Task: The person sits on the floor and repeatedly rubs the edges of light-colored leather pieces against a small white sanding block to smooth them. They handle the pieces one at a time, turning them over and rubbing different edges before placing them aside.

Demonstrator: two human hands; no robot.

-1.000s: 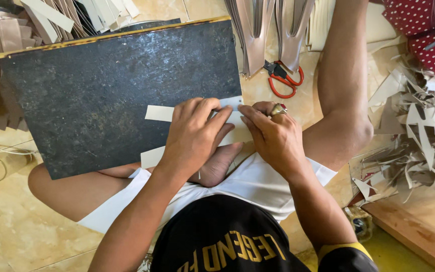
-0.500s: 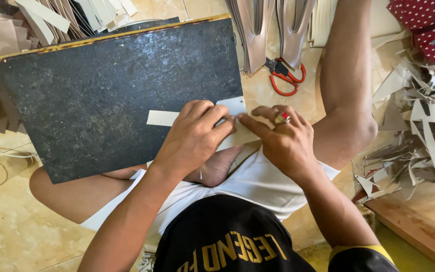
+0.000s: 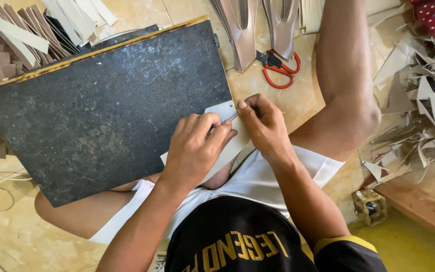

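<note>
Left hand (image 3: 195, 151), dark board (image 3: 101, 111), tiled floor (image 3: 278, 95)

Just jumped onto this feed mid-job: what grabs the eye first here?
A big dark speckled board with a yellow edge fills the centre-left, resting on the seated person's lap. At its lower right edge the left hand presses down a pale beige strip of sheet material while the right hand pinches its end. Red-handled scissors lie on the floor above, and a heap of pale offcuts sits at right.
</note>
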